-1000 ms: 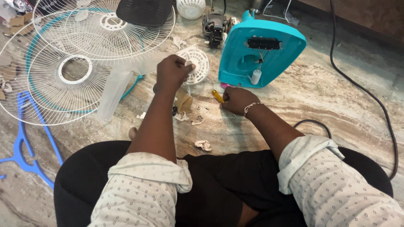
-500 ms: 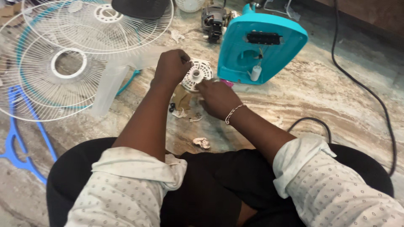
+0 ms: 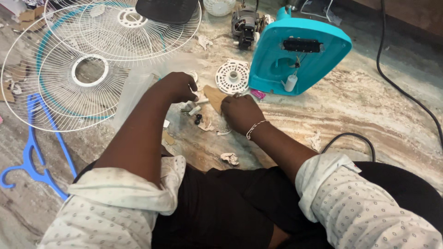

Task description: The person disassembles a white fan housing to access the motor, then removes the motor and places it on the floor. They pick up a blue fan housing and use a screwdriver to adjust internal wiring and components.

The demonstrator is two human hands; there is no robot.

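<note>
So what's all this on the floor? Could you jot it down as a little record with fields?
Setting: marble-patterned floor, person seated, seen from above
Left hand: curled over small loose parts
Right hand: resting on the floor beside a tan cardboard scrap
Just ahead: round white slotted disc
Right of disc: teal fan housing, tilted, inside showing
Behind: fan motor
Left: two white wire fan guards, blue hanger
Right: black cable

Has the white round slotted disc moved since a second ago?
Yes. The white disc left the left hand and now lies on the floor beside the teal fan base.
</note>
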